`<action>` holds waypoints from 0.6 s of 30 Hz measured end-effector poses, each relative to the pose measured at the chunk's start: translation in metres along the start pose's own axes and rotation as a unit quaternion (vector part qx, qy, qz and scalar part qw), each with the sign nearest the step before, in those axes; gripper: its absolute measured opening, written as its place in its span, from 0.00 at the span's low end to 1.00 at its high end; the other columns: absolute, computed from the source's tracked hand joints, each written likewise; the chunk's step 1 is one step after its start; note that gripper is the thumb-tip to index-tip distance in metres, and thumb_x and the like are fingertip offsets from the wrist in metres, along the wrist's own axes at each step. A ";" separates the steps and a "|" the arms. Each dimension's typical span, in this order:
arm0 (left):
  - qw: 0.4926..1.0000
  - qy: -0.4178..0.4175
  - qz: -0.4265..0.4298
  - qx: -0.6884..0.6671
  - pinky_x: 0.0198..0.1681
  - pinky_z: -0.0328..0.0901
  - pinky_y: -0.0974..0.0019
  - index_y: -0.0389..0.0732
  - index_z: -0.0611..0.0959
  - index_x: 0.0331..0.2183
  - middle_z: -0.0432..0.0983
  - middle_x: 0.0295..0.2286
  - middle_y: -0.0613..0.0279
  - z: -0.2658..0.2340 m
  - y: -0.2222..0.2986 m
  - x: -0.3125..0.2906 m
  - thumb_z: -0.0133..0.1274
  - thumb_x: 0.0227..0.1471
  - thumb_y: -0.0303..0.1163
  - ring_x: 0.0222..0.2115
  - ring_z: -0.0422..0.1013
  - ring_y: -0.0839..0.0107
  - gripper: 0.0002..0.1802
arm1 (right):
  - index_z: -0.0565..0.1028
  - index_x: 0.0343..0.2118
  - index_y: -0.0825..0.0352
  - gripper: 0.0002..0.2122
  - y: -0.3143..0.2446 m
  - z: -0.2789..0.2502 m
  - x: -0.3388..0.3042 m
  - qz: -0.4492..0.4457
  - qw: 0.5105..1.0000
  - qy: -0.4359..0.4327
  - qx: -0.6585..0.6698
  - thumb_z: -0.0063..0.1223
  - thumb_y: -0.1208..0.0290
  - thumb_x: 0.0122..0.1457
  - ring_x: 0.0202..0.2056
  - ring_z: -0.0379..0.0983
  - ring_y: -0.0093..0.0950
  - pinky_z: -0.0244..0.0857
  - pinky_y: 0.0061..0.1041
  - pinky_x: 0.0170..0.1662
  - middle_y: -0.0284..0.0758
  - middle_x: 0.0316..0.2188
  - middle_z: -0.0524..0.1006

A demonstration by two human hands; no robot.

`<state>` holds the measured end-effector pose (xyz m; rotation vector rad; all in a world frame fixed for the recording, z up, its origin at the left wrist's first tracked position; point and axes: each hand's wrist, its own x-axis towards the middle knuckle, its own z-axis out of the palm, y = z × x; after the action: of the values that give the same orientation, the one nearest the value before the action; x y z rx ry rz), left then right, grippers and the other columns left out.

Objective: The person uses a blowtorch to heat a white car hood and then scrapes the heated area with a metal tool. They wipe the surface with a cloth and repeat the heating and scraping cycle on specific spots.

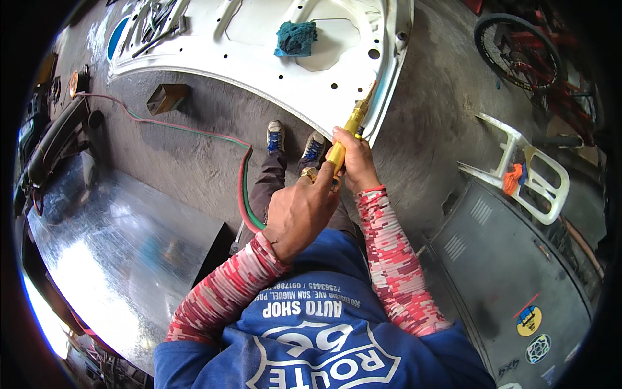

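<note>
A yellow gas torch (348, 135) with a brass tip slants up and away over the right corner of a white car panel (265, 71). My right hand (358, 159) is wrapped round the front of its handle. Closer to my body, my left hand (299, 211) grips its rear end by the brass valve fittings. Below my left hand the red and green twin hose (249, 188) runs down and off to the left. Near the panel's edge the torch tip shows no visible flame. A crumpled teal cloth (295, 39) lies on the panel.
Several tools (155, 29) lie on the panel's far left. A rusty open box (167, 98) stands on the floor. Left is a shiny metal sheet (123, 259); right, a grey vehicle panel (512, 259), a white plastic chair (551, 188) with an orange cloth, and a bicycle wheel (479, 39).
</note>
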<state>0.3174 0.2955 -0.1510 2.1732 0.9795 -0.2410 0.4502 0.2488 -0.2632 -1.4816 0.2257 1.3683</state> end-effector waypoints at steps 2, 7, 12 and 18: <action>1.000 0.003 -0.003 -0.007 0.22 0.70 0.53 0.45 0.73 0.52 0.79 0.26 0.51 0.000 -0.001 0.001 0.60 0.51 0.34 0.22 0.77 0.52 0.26 | 0.74 0.30 0.64 0.15 0.001 -0.001 0.002 0.003 1.000 -0.010 -0.017 0.57 0.55 0.58 0.14 0.69 0.21 0.60 0.20 0.17 0.35 0.18 0.76; 1.000 0.003 -0.003 -0.011 0.22 0.70 0.53 0.45 0.72 0.51 0.79 0.26 0.50 0.002 -0.005 0.003 0.60 0.52 0.36 0.21 0.77 0.51 0.25 | 0.73 0.30 0.63 0.14 0.003 -0.005 0.008 -0.004 1.000 -0.001 -0.028 0.55 0.56 0.60 0.15 0.68 0.21 0.59 0.19 0.17 0.34 0.19 0.76; 1.000 0.015 0.010 -0.008 0.21 0.70 0.52 0.45 0.72 0.51 0.79 0.25 0.51 0.003 -0.007 0.003 0.60 0.52 0.36 0.20 0.76 0.51 0.25 | 0.73 0.31 0.63 0.14 0.003 -0.006 0.009 0.012 0.999 -0.015 -0.036 0.54 0.56 0.61 0.14 0.67 0.20 0.59 0.18 0.16 0.34 0.19 0.76; 1.000 0.014 0.005 -0.009 0.21 0.70 0.52 0.45 0.73 0.50 0.78 0.24 0.51 0.002 -0.009 0.004 0.60 0.52 0.37 0.20 0.76 0.51 0.24 | 0.73 0.31 0.63 0.14 0.002 -0.003 0.009 0.008 0.999 -0.012 -0.043 0.54 0.56 0.61 0.14 0.67 0.20 0.58 0.19 0.16 0.35 0.19 0.75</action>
<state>0.3140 0.3006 -0.1588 2.1692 0.9832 -0.1971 0.4537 0.2503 -0.2723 -1.5361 0.1654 1.4241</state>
